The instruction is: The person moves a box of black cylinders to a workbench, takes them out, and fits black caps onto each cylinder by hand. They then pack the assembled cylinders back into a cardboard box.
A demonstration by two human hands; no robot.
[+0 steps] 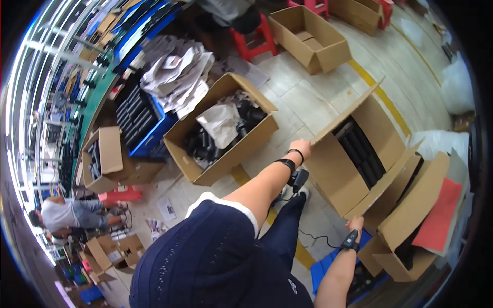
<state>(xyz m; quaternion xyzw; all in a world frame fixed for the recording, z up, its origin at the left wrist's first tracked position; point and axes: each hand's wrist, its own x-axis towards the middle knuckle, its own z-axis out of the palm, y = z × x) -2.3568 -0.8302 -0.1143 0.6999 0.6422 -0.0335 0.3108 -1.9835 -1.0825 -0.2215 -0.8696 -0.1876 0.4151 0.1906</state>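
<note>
A large open cardboard box [331,177] stands on the floor to the right, its flaps folded out. Inside it lies a row of black cylindrical parts [361,154]. My left hand [302,149] is closed on the edge of the box's left flap. Lower down, my right hand [354,224] is closed at the corner of the near flap. Both arms are stretched out toward the box, and dark straps circle the wrists. The fingertips are partly hidden behind the cardboard.
Left of my arms stands a cardboard box [233,159] of black parts and crumpled paper. A blue crate [154,137] with black parts sits beyond it. More cartons [418,205] crowd the right. An open box [328,54] and red stool [257,43] are behind. A person [77,213] sits far left.
</note>
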